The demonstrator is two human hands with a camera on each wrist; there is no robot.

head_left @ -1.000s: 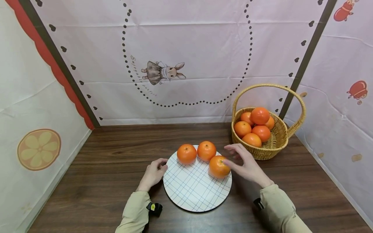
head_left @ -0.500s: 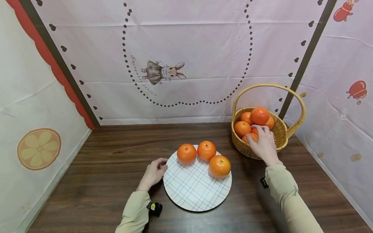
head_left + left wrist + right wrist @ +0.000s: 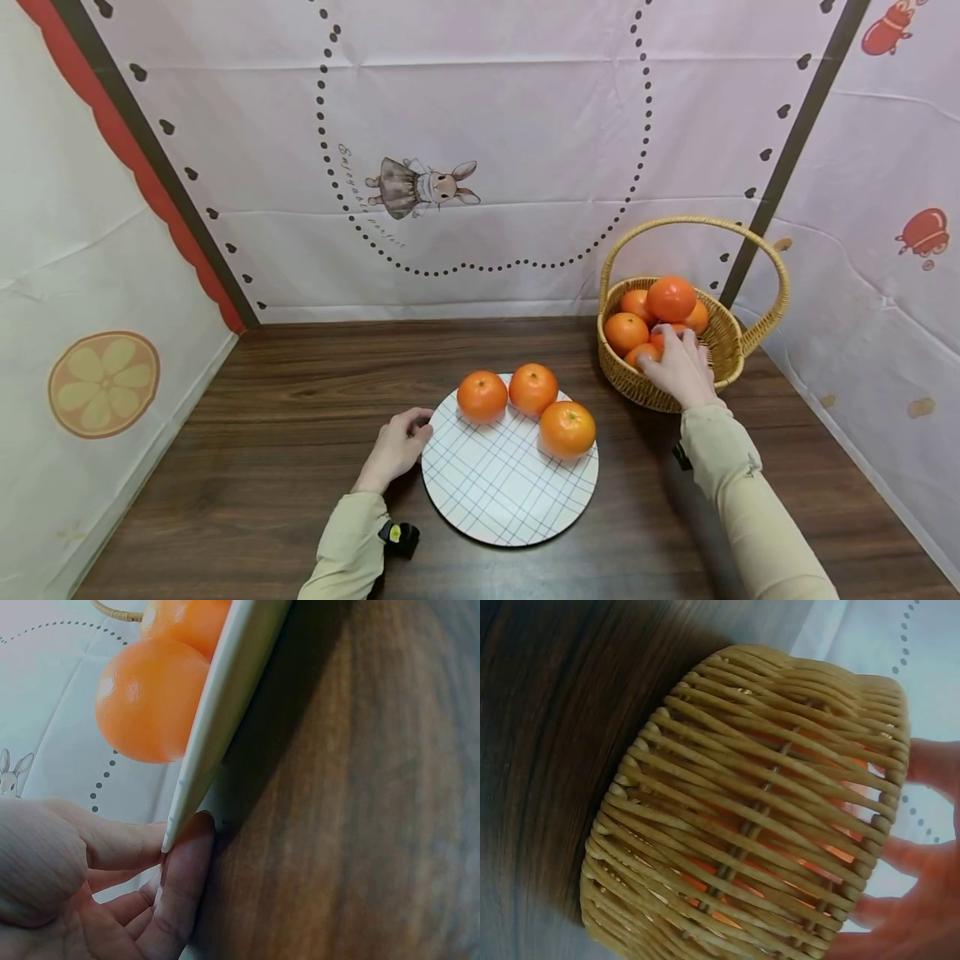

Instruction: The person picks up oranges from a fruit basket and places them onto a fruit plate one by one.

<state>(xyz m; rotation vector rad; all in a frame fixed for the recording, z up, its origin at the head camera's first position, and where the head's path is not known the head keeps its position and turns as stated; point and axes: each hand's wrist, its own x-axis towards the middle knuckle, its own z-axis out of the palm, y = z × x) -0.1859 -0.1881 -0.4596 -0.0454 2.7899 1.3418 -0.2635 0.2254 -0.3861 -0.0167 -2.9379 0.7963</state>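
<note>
The plate (image 3: 498, 492) is pinched at its rim by the left hand (image 3: 396, 446). An orange (image 3: 642, 353) in the basket (image 3: 636, 388) is spanned by the bent fingers of the right hand (image 3: 684, 367); whether gripped cannot be told.

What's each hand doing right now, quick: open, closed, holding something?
Left hand: holding the plate by its rim.
Right hand: among oranges in the basket; whether it holds one cannot be told.
</note>
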